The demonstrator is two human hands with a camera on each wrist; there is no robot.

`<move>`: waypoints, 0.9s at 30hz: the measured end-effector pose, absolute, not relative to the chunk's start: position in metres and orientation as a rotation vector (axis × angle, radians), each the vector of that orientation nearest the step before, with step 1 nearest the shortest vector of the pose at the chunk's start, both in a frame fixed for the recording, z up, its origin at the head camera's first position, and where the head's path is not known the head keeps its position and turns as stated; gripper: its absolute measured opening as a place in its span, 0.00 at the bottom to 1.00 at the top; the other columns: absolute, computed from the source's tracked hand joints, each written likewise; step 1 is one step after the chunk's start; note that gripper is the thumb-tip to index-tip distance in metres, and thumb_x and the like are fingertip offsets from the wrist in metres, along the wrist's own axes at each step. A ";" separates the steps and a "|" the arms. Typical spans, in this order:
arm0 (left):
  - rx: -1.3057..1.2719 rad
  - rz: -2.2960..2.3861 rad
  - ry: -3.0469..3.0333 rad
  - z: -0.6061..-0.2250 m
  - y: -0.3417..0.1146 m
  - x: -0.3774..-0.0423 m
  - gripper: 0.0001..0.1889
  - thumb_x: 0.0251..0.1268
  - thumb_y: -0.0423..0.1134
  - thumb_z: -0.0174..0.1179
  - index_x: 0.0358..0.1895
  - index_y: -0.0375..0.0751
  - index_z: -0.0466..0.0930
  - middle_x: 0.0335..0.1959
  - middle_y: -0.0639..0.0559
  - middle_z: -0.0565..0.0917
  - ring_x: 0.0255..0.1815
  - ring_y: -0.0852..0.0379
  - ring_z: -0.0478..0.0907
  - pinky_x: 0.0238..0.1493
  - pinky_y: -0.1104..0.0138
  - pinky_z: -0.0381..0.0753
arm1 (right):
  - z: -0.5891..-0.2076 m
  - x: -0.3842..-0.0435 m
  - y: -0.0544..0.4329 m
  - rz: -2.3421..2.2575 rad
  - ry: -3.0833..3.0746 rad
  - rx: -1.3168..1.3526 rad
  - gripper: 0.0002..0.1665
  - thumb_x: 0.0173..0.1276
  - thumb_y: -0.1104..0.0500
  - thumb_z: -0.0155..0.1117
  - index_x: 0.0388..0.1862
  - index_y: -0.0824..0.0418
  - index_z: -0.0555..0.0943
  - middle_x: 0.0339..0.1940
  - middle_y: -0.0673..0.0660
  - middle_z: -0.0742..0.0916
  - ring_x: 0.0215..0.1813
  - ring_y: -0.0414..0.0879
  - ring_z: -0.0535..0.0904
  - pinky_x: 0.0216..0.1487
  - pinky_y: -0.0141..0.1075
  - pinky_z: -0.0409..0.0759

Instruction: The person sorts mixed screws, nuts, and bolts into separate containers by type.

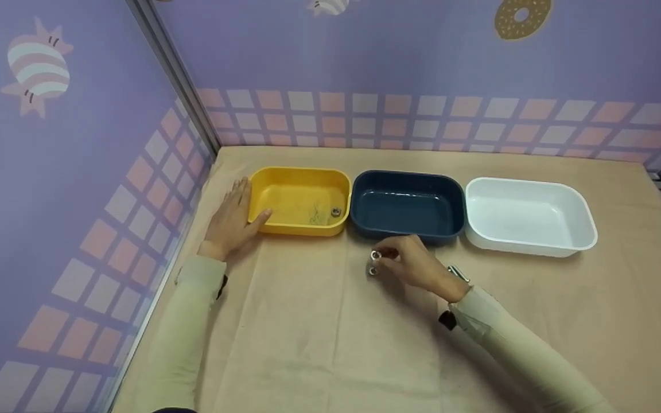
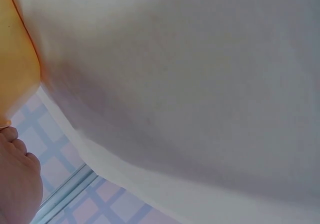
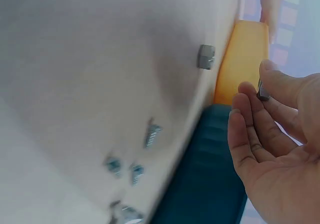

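Note:
My right hand [image 1: 413, 264] pinches a metal hex nut [image 1: 376, 255] between thumb and index finger, just in front of the dark blue box [image 1: 408, 235]. The same nut [image 3: 262, 92] shows edge-on at the fingertips in the right wrist view. A second hex nut [image 1: 373, 271] sits on the cloth right below it. My left hand [image 1: 232, 221] lies with straight fingers along the left side of the yellow box [image 1: 302, 229], its thumb over the front left corner of the rim. Inside that box, another nut [image 1: 336, 212] rests near the right wall.
A white box [image 1: 531, 248] stands to the right, in a row with the other two. Several screws [image 3: 152, 133] lie on the cloth, partly hidden by the right forearm in the head view. Patterned purple walls [image 1: 78, 172] border the table at the left and back.

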State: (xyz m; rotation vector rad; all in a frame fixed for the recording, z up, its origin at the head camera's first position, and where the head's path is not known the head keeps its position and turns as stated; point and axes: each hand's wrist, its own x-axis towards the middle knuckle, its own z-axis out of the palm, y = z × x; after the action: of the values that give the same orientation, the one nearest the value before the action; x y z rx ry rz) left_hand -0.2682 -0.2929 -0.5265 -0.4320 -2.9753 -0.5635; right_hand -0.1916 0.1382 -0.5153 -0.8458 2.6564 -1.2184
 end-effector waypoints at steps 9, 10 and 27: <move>-0.430 -0.569 -2.994 -0.526 -0.292 -0.265 0.49 0.83 0.65 0.47 0.87 0.30 0.42 0.89 0.32 0.45 0.90 0.36 0.42 0.89 0.45 0.42 | -0.506 -0.200 0.116 -1.256 2.598 -0.850 0.12 0.73 0.63 0.73 0.53 0.65 0.91 0.45 0.54 0.93 0.45 0.44 0.88 0.51 0.41 0.89; -0.431 -0.572 -2.992 -0.527 -0.292 -0.265 0.49 0.83 0.65 0.47 0.87 0.30 0.42 0.89 0.32 0.45 0.90 0.36 0.42 0.89 0.45 0.42 | -0.504 -0.201 0.113 -1.258 2.594 -0.848 0.12 0.73 0.63 0.73 0.53 0.65 0.91 0.45 0.54 0.93 0.45 0.44 0.88 0.51 0.41 0.89; -0.426 -0.575 -2.981 -0.525 -0.292 -0.267 0.45 0.85 0.58 0.47 0.86 0.27 0.43 0.88 0.31 0.46 0.90 0.34 0.43 0.89 0.43 0.45 | -0.478 -0.231 0.058 -1.316 2.602 -0.893 0.12 0.75 0.64 0.72 0.54 0.64 0.90 0.47 0.56 0.92 0.43 0.44 0.86 0.47 0.35 0.90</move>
State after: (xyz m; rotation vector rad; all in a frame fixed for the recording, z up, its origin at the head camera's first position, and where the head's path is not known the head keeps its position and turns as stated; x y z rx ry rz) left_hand -0.2672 -0.2922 -0.5248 -0.4259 -2.9813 -0.5754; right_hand -0.2314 0.0582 -0.4785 -0.8933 2.6023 -1.3157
